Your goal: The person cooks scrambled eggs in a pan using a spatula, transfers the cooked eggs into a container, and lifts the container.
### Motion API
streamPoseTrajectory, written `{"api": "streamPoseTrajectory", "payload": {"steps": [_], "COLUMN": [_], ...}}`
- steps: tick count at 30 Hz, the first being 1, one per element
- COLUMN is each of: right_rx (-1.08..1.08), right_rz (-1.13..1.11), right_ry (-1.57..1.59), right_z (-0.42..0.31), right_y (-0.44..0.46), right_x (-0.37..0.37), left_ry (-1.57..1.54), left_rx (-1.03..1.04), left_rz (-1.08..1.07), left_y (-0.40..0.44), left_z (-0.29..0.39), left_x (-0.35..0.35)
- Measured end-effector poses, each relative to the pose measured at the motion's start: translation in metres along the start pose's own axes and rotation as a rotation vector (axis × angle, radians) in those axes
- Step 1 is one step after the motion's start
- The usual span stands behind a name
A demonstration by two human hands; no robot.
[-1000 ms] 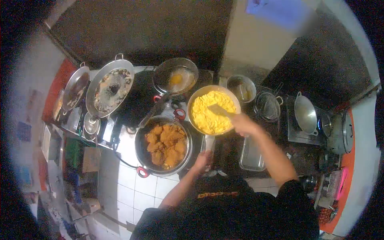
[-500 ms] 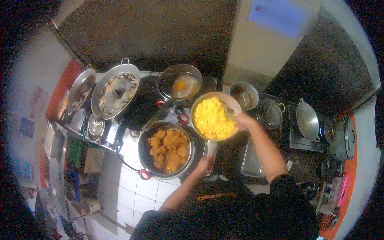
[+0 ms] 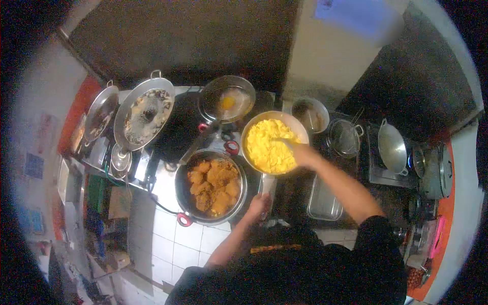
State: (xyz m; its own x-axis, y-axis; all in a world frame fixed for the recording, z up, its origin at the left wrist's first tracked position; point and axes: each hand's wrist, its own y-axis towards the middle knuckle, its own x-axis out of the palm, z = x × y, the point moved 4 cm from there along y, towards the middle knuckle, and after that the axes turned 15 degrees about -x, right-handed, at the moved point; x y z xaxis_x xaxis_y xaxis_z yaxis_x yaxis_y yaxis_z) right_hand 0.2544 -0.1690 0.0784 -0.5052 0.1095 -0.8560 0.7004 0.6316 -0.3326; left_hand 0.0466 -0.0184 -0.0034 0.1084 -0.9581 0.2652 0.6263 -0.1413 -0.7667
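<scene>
My left hand [image 3: 260, 206] is closed around the pale handle [image 3: 268, 187] of a frying pan [image 3: 301, 127]. Bright yellow scrambled egg [image 3: 265, 148] fills much of this pan. Over the pan's right side, my right hand [image 3: 306, 156] is closed on a pale spatula [image 3: 284, 144], whose tip lies in the egg. Part of the spatula is hidden by my fingers. Left of the pan stands a round pot [image 3: 179, 195] of brown breaded fried pieces [image 3: 216, 187]. Behind it, another frying pan [image 3: 240, 86] holds an egg with its yolk showing [image 3: 227, 102].
Two woks, one large [image 3: 147, 114] and one smaller [image 3: 101, 113], stand at the far left. On the right are a saucepan [image 3: 311, 114], a wire strainer [image 3: 344, 137], a clear rectangular tray [image 3: 325, 201] and a wok [image 3: 391, 147] on a stove.
My right hand has shifted slightly left and down, bringing the spatula from the pan's right rim into the middle of the egg. My left hand still grips the handle.
</scene>
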Motion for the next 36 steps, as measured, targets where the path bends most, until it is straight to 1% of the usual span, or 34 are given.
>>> {"api": "streamPoseTrajectory", "payload": {"steps": [1,2,3,4,5,6,7,9,11,12,13,14,16,17,18,20,22,23,24,25,27,28,29,31,32,33,35,36], "right_rx": [0.073,-0.012,0.19,0.193,0.24,0.287,0.281,0.254,0.23,0.223,0.205,0.198,0.065,0.154,0.159,-0.338,-0.319,-0.222,-0.215,-0.164,-0.049,-0.117,-0.128,0.005,0.152,0.154,0.006,0.148], "right_rz": [-0.084,-0.158,-0.093,-0.104,-0.062,-0.016,-0.013,0.009,0.068,0.086,0.084,0.086,-0.065,-0.113,-0.117,-0.023,0.005,0.091,0.089,0.144,0.153,0.233,0.151,0.018,-0.037,-0.045,-0.155,-0.252], "right_ry": [0.082,0.0,0.296,0.275,0.268,0.263,0.263,0.296,0.499,0.615,0.693,0.699,0.601,0.492,0.495,0.066,-0.056,0.033,0.034,0.09,0.096,0.091,0.034,0.157,0.337,0.331,0.126,0.105], "right_z": [-0.006,0.003,-0.006,-0.019,-0.008,0.008,0.022,0.052,0.073,0.067,0.063,0.064,0.045,0.029,0.022,-0.007,-0.031,-0.039,-0.037,-0.028,0.002,-0.024,-0.023,-0.017,-0.019,-0.023,-0.04,-0.056], "right_y": [-0.012,-0.014,-0.03,-0.036,-0.03,-0.024,-0.011,0.021,0.053,0.06,0.065,0.068,0.061,0.045,0.035,0.014,-0.01,-0.019,-0.018,-0.009,0.018,-0.002,-0.001,-0.012,-0.03,-0.043,-0.067,-0.082], "right_x": [-0.026,-0.039,-0.069,-0.094,-0.096,-0.095,-0.087,-0.058,-0.027,-0.022,-0.021,-0.024,-0.033,-0.047,-0.047,-0.039,-0.013,-0.002,0.004,0.013,0.028,-0.023,-0.04,-0.073,-0.092,-0.104,-0.12,-0.123], "left_ry": [-0.008,-0.041,-0.076,-0.084,-0.01,0.067,0.068,-0.121,-0.059,-0.002,0.01,0.015,0.043,0.005,0.005,-0.066,-0.087,-0.068,-0.046,-0.009,-0.007,-0.004,-0.055,-0.05,-0.048,-0.058,-0.004,-0.014], "left_rx": [0.004,0.001,-0.003,-0.004,0.013,0.033,0.038,-0.072,-0.019,0.023,0.033,0.036,-0.044,-0.06,-0.067,-0.049,-0.056,-0.021,0.014,0.012,-0.023,-0.058,-0.045,-0.048,-0.056,-0.059,-0.023,-0.023], "left_rz": [0.001,-0.003,-0.007,-0.004,0.029,0.062,0.067,-0.095,-0.071,-0.054,-0.018,-0.01,-0.039,-0.088,-0.089,-0.067,-0.031,-0.037,-0.044,-0.023,-0.01,0.008,-0.002,-0.008,-0.013,-0.017,0.011,0.011], "left_y": [-0.005,-0.019,-0.028,-0.015,0.007,0.018,0.016,0.007,0.013,0.015,0.018,0.022,0.018,0.028,0.025,0.014,0.017,0.014,0.011,0.011,0.005,0.002,0.013,0.008,0.005,0.004,0.003,0.004], "left_z": [0.008,0.018,0.023,0.014,-0.002,-0.011,-0.008,-0.006,-0.006,-0.007,-0.009,-0.009,-0.012,-0.02,-0.018,-0.008,-0.012,-0.008,-0.005,-0.002,0.003,0.002,-0.007,-0.001,0.001,0.001,0.003,0.002], "left_x": [0.001,0.003,0.003,-0.003,-0.013,-0.019,-0.019,-0.015,-0.017,-0.017,-0.018,-0.021,-0.021,-0.025,-0.023,-0.016,-0.016,-0.015,-0.014,-0.015,-0.014,-0.013,-0.016,-0.016,-0.014,-0.013,-0.014,-0.016]}}
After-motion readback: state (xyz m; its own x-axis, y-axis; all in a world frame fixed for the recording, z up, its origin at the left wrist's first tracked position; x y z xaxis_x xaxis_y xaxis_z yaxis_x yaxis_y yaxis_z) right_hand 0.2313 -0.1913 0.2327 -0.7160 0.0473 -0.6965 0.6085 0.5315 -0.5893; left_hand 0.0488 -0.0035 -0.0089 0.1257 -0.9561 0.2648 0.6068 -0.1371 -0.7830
